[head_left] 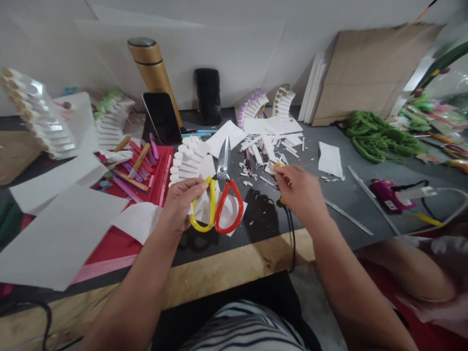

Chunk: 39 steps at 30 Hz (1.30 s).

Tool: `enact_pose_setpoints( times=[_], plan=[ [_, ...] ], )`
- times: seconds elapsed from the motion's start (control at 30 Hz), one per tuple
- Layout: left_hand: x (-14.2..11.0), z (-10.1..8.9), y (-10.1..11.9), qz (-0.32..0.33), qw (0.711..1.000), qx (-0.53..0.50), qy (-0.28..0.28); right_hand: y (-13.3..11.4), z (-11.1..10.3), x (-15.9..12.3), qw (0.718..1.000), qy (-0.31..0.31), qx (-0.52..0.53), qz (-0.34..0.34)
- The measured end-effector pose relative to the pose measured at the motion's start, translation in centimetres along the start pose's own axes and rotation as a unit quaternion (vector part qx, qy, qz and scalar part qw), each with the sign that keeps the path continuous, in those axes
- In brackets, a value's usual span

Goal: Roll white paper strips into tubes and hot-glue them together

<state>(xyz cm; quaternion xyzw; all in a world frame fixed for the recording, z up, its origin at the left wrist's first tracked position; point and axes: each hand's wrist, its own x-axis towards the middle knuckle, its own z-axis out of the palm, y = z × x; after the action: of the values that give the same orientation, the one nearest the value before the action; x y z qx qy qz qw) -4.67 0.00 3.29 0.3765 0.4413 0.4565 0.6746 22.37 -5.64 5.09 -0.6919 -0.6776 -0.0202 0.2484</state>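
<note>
My left hand [181, 204] is closed on a white paper piece [201, 207] near the table's front edge, thumb resting on it. Scissors [221, 195] with one yellow and one red handle lie on that paper, blades closed and pointing away from me. My right hand [300, 192] is closed round a yellow tool [280, 165] with a black cord [291, 239] that runs off the table edge. Several white foam scraps [268, 151] lie just beyond the right hand. A white scalloped foam piece [188, 161] sits beyond the left hand.
A red tray [163, 180] of coloured sticks lies left, with white sheets [62, 234] over it. A phone [163, 118], a gold flask [153, 68] and a black case [207, 95] stand at the back. Green yarn [376, 134] and a purple glue gun [387, 192] lie right.
</note>
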Motion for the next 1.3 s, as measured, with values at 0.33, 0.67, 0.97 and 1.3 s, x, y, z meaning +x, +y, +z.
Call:
enact_pose_setpoints(
  times=[0.33, 0.67, 0.97, 1.3],
  plan=[
    [0.0, -0.3, 0.0, 0.014, 1.0, 0.016, -0.002, -3.3, 6.5, -1.1, 0.954, -0.227, -0.055, -0.186],
    [0.0, -0.1, 0.1, 0.015, 1.0, 0.006, 0.014, -4.2, 2.3, -5.1, 0.965, -0.181, -0.048, -0.183],
    [-0.2, 0.2, 1.0, 0.0, 0.999, -0.015, 0.043, -2.0, 5.0, -4.8, 0.974, -0.194, -0.034, -0.111],
    [-0.1, 0.3, 0.8, -0.006, 0.999, -0.017, 0.037, -2.9, 6.3, -4.4, 0.968, -0.216, 0.022, -0.128]
  ],
)
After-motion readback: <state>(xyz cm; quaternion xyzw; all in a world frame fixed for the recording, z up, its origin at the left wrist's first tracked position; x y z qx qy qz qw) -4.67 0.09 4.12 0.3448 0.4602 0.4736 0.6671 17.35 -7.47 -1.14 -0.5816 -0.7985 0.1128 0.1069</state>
